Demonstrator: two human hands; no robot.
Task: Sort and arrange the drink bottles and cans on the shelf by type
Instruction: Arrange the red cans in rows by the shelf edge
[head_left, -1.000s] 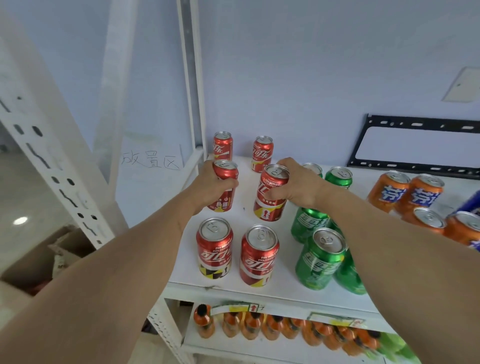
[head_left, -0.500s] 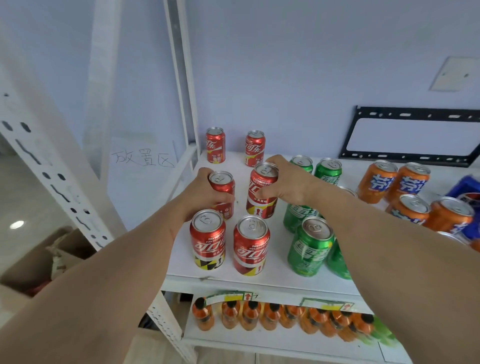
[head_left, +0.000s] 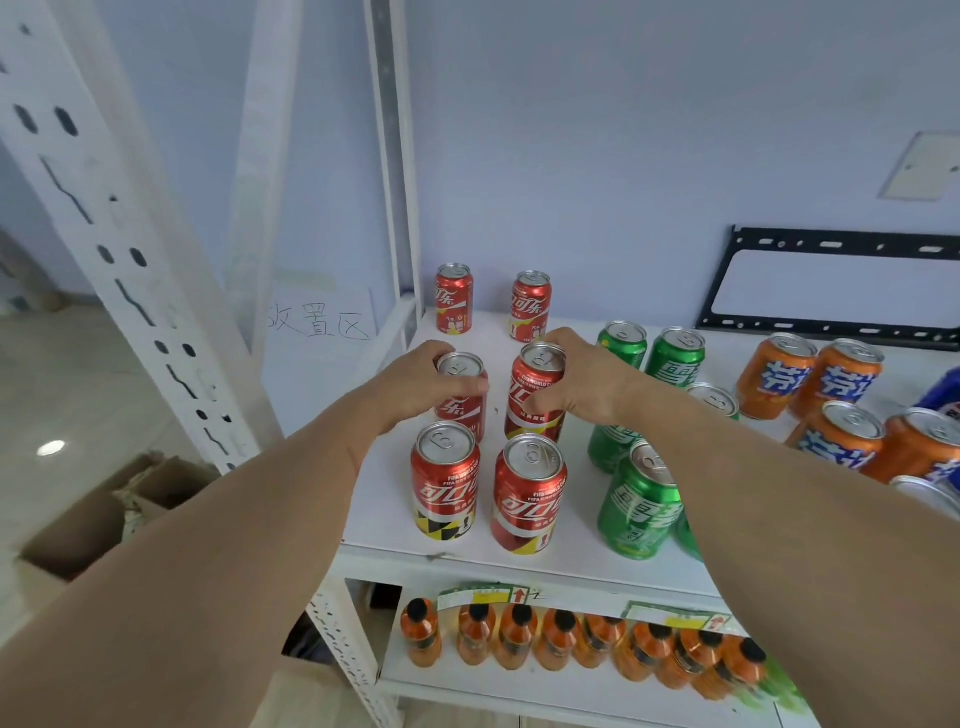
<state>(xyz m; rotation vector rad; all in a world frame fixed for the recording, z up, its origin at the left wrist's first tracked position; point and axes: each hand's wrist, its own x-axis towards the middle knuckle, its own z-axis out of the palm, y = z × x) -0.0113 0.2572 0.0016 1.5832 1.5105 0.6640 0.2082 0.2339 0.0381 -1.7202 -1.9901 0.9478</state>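
On the white shelf (head_left: 384, 519), red cola cans stand in two columns at the left. My left hand (head_left: 415, 384) is wrapped around the middle-left red can (head_left: 462, 397), and my right hand (head_left: 576, 384) grips the middle-right red can (head_left: 535, 395). Both cans stand upright on the shelf. In front of them are two more red cans (head_left: 445, 480) (head_left: 527, 493), and two stand at the back (head_left: 453, 299) (head_left: 530, 306). Green cans (head_left: 641, 501) are grouped to the right, partly behind my right forearm, with orange cans (head_left: 774, 376) further right.
White perforated uprights (head_left: 130, 270) (head_left: 395, 171) frame the shelf's left side. A black bracket (head_left: 836, 291) leans on the back wall. Orange-capped bottles (head_left: 519, 636) fill the lower shelf. A blue can (head_left: 943, 400) peeks in at the right edge. A cardboard box (head_left: 93, 519) sits on the floor.
Both hands have drawn the two middle red cans toward the front, closer to the front pair. The view has shifted slightly.
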